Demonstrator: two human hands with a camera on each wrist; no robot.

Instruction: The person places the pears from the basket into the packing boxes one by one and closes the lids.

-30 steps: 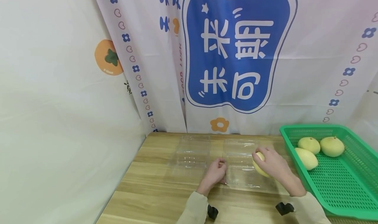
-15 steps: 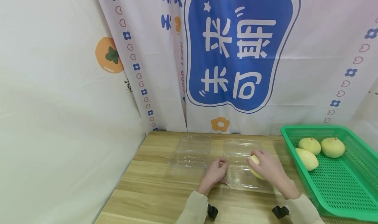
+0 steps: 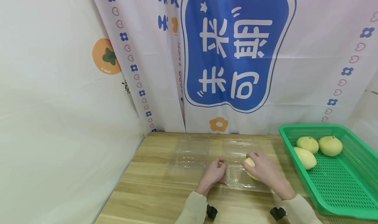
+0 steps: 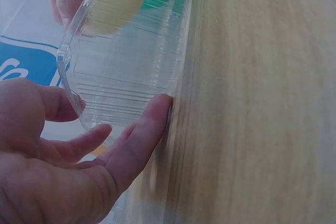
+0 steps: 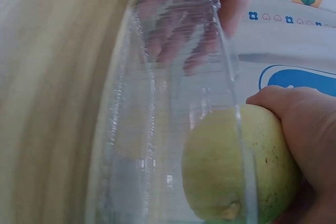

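Observation:
My right hand (image 3: 263, 170) grips a pale yellow mango (image 3: 251, 171) from above, over the right part of a clear plastic container (image 3: 240, 181). Through the container's wall in the right wrist view, part of the mango (image 5: 226, 166) shows, its stem end low. At the near left side of that container is my left hand (image 3: 215, 172). Its fingers (image 4: 137, 142) are spread and slightly bent against the clear end wall in the left wrist view, one fingertip right at the rim, another low by the table.
A second clear container (image 3: 191, 151) stands to the left on the wooden table (image 3: 153, 191). At the right is a green basket (image 3: 339, 188) with several pale yellow mangoes (image 3: 305, 158) at its back left. Printed curtains (image 3: 236, 115) hang behind the table.
My right hand has moved left with the mango, further over the container. The left hand has stayed at the container's side.

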